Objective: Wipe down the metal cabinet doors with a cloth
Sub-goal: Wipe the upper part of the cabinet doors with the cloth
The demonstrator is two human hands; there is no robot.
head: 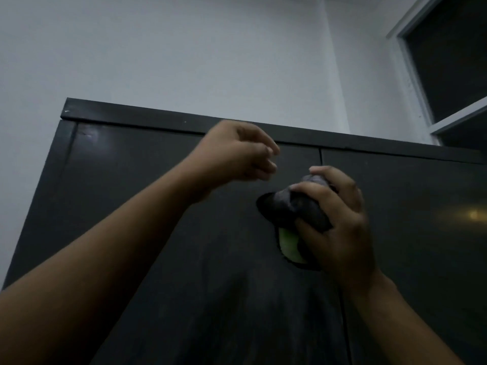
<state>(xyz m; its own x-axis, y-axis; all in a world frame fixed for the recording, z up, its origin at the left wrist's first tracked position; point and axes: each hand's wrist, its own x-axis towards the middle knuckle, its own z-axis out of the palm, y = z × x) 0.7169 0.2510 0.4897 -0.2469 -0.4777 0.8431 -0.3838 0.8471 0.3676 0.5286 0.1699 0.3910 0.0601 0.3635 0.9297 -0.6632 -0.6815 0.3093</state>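
Note:
A tall dark metal cabinet fills the lower view, with a left door (126,196) and a right door (421,233) meeting at a seam near the middle. My right hand (340,222) grips a bunched grey cloth (292,204) with a green patch, held in front of the upper part of the doors by the seam. My left hand (237,154) hovers higher up near the cabinet's top edge, fingers loosely curled and holding nothing. The image is dim and the left hand is blurred.
A pale wall (184,54) rises above the cabinet's top rim (158,119). A dark window with a light frame (413,75) sits at the upper right, close to the cabinet's right corner.

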